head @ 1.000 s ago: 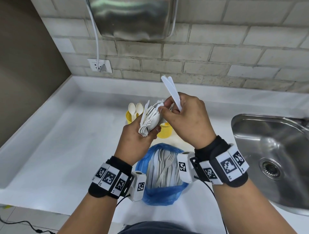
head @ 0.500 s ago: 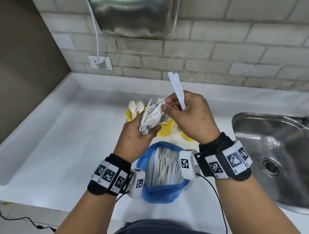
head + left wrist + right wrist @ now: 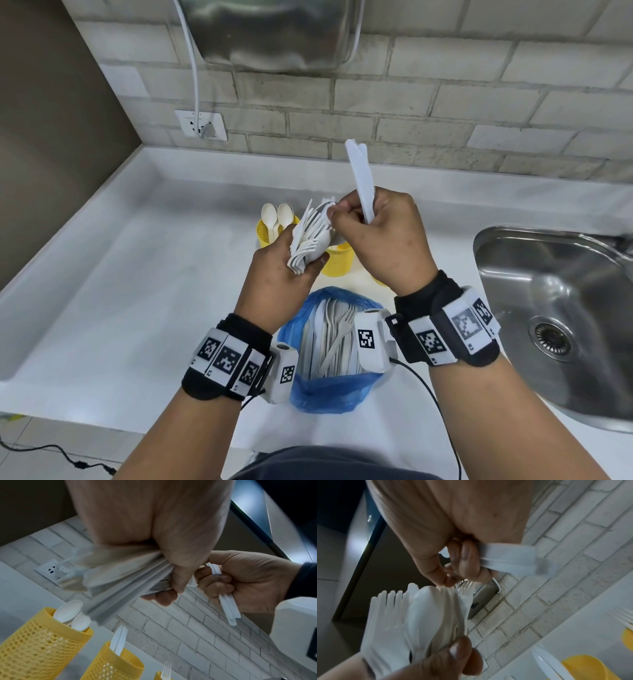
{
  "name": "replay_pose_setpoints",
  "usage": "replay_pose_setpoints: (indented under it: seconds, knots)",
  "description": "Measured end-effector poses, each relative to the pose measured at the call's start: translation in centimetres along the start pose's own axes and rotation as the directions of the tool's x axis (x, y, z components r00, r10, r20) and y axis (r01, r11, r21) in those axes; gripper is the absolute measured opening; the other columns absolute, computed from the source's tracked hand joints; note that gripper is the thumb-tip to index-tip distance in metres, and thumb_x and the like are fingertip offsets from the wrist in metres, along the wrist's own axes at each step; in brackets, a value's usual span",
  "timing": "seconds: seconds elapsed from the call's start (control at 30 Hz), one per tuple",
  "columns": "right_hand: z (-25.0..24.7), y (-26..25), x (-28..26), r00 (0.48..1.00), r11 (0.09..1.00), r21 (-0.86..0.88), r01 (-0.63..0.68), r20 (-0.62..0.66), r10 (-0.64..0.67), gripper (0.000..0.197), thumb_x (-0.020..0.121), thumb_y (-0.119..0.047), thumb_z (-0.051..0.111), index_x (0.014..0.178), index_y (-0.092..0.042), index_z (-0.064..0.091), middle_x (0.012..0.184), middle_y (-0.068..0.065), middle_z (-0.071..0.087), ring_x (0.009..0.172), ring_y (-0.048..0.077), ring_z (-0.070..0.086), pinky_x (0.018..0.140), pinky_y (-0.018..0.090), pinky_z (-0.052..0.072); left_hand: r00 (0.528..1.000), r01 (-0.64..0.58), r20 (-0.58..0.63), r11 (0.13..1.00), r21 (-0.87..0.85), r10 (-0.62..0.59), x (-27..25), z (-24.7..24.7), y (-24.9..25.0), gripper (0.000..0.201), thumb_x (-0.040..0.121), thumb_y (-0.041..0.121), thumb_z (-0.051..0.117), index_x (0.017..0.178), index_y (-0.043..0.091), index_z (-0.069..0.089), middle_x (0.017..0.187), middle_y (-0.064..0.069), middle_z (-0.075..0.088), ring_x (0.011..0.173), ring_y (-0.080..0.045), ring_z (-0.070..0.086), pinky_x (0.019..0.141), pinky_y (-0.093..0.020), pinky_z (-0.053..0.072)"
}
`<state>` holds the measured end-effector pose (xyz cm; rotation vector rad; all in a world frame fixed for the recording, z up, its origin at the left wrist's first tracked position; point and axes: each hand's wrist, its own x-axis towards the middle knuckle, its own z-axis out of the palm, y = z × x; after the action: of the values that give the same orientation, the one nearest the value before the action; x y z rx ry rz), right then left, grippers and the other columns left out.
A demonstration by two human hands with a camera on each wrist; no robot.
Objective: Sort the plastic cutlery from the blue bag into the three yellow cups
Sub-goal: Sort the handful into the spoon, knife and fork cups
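Note:
My left hand grips a mixed bundle of white plastic cutlery above the yellow cups; the bundle shows forks and spoons. My right hand holds two white knives upright in its curled fingers, while its thumb and forefinger pinch at the top of the bundle. The left yellow cup holds spoons, the middle yellow cup knives, and the third yellow cup a fork. The blue bag lies open below my wrists with more cutlery inside.
A steel sink is set into the white counter on the right. A brick wall with a power socket and a steel appliance rises behind. A cable trails from my right wrist.
Both hands stayed together above the cups, drifting slightly right. The right hand's thumb and forefinger keep working at the top of the bundle; the knives remain upright.

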<state>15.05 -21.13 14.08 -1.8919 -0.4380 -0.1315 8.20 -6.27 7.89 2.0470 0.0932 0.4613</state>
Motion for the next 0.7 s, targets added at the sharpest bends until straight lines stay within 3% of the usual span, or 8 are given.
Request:
replay_pose_setpoints:
  seconds: [0.1, 0.2, 0.3, 0.43, 0.5, 0.6, 0.7]
  knots:
    - [0.15, 0.00, -0.01, 0.997, 0.995, 0.097, -0.002, -0.080, 0.010, 0.015, 0.086, -0.014, 0.073, 0.072, -0.009, 0.068, 0.056, -0.003, 0.055, 0.052, 0.008, 0.048, 0.058, 0.023, 0.044, 1.000, 0.005, 0.013, 1.000, -0.004, -0.005, 0.08, -0.13, -0.05, 0.037, 0.092, 0.024, 0.076, 0.118, 0.042, 0.056, 0.092, 0.019, 0.072, 0.082, 0.001, 0.070, 0.073, -0.009, 0.049]
    - [-0.29, 0.07, 0.27, 0.984, 0.987, 0.160, 0.029, -0.178, 0.000, 0.014, 0.086, -0.014, 0.071, 0.074, -0.009, 0.066, 0.059, 0.006, 0.058, 0.055, 0.011, 0.051, 0.061, 0.024, 0.046, 1.000, -0.003, 0.013, 1.000, 0.000, 0.003, -0.02, -0.28, -0.39, 0.037, 0.092, 0.025, 0.076, 0.125, 0.032, 0.061, 0.089, 0.017, 0.072, 0.082, 0.001, 0.070, 0.075, -0.008, 0.049]
    - [-0.74, 0.15, 0.39, 0.994, 0.997, 0.065, 0.049, -0.104, -0.042, 0.022, 0.088, -0.019, 0.071, 0.069, -0.014, 0.061, 0.058, -0.001, 0.056, 0.054, 0.010, 0.050, 0.061, 0.025, 0.045, 1.000, -0.005, 0.012, 1.000, 0.005, 0.005, -0.11, -0.25, -0.54, 0.039, 0.092, 0.024, 0.076, 0.128, 0.026, 0.063, 0.087, 0.017, 0.072, 0.081, 0.000, 0.070, 0.074, -0.008, 0.049]
    - [-0.67, 0.07, -0.14, 0.996, 0.993, -0.074, 0.087, 0.012, -0.087, 0.036, 0.088, -0.028, 0.078, 0.062, -0.019, 0.054, 0.050, -0.010, 0.048, 0.049, 0.008, 0.044, 0.054, 0.015, 0.035, 1.000, -0.003, 0.029, 0.999, 0.045, 0.002, 0.06, -0.15, -0.47, 0.033, 0.093, 0.025, 0.074, 0.123, 0.028, 0.062, 0.084, 0.019, 0.070, 0.080, 0.001, 0.068, 0.071, -0.006, 0.047]
    - [-0.65, 0.12, -0.17, 0.996, 0.993, -0.080, 0.088, -0.002, -0.089, 0.038, 0.088, -0.029, 0.079, 0.060, -0.023, 0.054, 0.049, -0.011, 0.049, 0.049, 0.007, 0.045, 0.053, 0.015, 0.035, 1.000, -0.012, 0.027, 0.998, 0.061, 0.010, 0.16, -0.17, -0.41, 0.032, 0.093, 0.025, 0.074, 0.123, 0.027, 0.062, 0.084, 0.018, 0.069, 0.080, 0.001, 0.068, 0.070, -0.006, 0.047]
    - [-0.62, 0.22, -0.19, 0.994, 0.993, -0.068, 0.096, -0.036, -0.099, 0.033, 0.089, -0.028, 0.077, 0.065, -0.012, 0.060, 0.054, -0.002, 0.055, 0.051, 0.008, 0.046, 0.055, 0.021, 0.039, 0.999, -0.025, 0.022, 0.998, 0.055, 0.024, 0.18, -0.20, -0.24, 0.036, 0.093, 0.025, 0.074, 0.126, 0.027, 0.061, 0.087, 0.019, 0.070, 0.080, -0.001, 0.069, 0.072, -0.009, 0.050]
    - [-0.48, 0.27, -0.30, 0.984, 0.989, -0.074, 0.126, -0.114, -0.134, 0.034, 0.093, -0.024, 0.073, 0.064, -0.026, 0.054, 0.056, -0.007, 0.051, 0.055, 0.007, 0.048, 0.057, 0.016, 0.038, 0.999, -0.039, 0.032, 0.997, 0.066, 0.037, 0.20, -0.22, -0.21, 0.037, 0.093, 0.026, 0.074, 0.127, 0.025, 0.061, 0.089, 0.017, 0.070, 0.080, -0.002, 0.069, 0.073, -0.015, 0.053]
